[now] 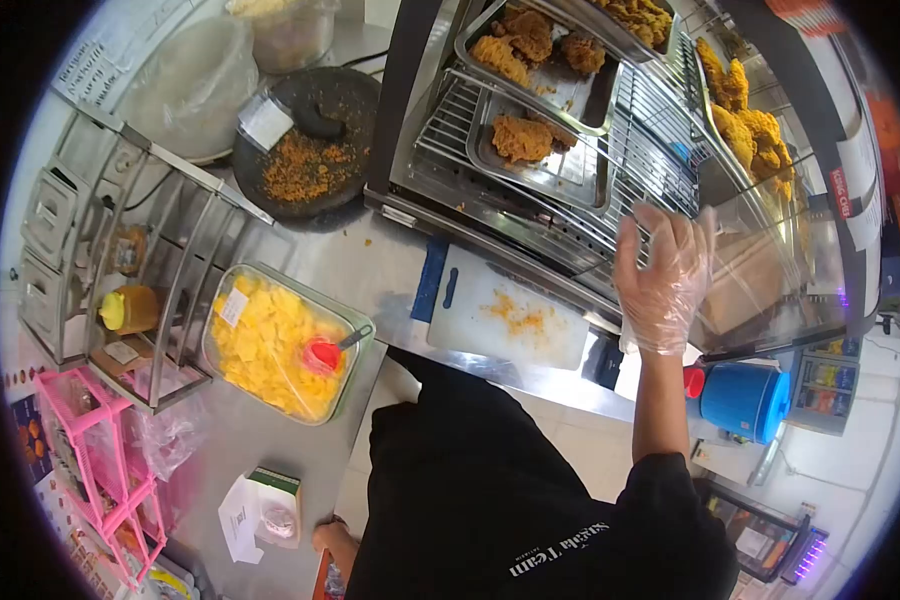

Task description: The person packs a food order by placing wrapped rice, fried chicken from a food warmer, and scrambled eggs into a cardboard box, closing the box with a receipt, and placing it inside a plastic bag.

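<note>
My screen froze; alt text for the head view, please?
A plastic-gloved right hand is at a display case holding trays of fried chicken. The left hand is low, grip unclear; a tub of yellow pieces sits on the counter.

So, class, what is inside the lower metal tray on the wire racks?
The lower tray holds browned, crusty pieces. The upper tray hides part of it, so anything beneath there cannot be seen.

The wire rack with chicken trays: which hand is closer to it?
Right. The gloved right hand is at the wire rack; the left hand is farther away, low beside the black shirt.
</note>
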### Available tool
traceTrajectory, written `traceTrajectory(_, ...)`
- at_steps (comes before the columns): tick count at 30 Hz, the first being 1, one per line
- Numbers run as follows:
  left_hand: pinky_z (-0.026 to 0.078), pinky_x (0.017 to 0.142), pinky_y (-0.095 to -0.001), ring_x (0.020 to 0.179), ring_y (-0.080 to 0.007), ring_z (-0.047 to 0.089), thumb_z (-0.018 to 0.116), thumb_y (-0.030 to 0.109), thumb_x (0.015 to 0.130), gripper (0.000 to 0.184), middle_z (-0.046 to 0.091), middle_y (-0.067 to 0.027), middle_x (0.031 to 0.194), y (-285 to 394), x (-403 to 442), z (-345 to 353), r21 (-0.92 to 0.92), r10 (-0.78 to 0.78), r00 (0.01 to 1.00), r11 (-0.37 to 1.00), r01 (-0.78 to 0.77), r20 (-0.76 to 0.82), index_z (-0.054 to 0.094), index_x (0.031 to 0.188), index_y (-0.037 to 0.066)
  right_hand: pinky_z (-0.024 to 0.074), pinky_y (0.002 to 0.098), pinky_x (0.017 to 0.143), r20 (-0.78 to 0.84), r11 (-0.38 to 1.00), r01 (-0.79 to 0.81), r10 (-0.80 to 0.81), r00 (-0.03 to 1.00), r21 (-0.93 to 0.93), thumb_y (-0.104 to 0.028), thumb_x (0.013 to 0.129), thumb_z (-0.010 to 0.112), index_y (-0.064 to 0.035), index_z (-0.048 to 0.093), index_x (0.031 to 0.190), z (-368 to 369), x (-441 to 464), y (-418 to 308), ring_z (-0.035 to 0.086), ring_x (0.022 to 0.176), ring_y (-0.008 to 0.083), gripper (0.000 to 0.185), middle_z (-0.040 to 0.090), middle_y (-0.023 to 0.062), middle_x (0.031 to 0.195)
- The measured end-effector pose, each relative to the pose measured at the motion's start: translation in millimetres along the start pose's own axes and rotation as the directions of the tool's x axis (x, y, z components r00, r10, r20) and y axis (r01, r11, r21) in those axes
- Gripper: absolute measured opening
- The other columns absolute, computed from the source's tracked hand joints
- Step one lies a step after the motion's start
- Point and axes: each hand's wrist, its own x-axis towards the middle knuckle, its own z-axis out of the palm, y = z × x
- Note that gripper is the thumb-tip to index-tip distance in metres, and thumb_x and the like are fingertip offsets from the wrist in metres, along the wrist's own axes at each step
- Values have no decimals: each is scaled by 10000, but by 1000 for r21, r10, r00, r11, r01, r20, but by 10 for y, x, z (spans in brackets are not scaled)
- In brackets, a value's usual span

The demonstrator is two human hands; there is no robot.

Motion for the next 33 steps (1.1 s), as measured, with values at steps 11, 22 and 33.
traceTrajectory(11,510,1068,-502,1430,-150,490,419,599,988,603,528,48,1562,66,266,199,231,-201,977,956,180,70,621,1412,220,442,453,1136,534,892,-440,424,732,-104,-613,945,614,-87,542,1499,1314,1934,188,600,1320,424,767,610,255,1444)
traceTrajectory(22,570,935,-458,1210,-250,661,537,711,909,655,681,-66,1341,32,110,129,188,-152,988,970,153,-22,742,1215,170,524,463,1018,275,978,-204,182,944,53,-480,873,691,-177,636,1380,1949,1977,585,683,1175,406,593,729,173,1277)
traceTrajectory(33,593,800,-479,1029,-311,741,680,442,924,345,754,-110,1204,11,-67,21,38,14,990,999,-9,-141,802,1103,173,533,416,1101,494,-200,-452,328,805,869,-16,909,752,50,394,1528,824,1030,-97,626,1269,307,718,577,208,1411)
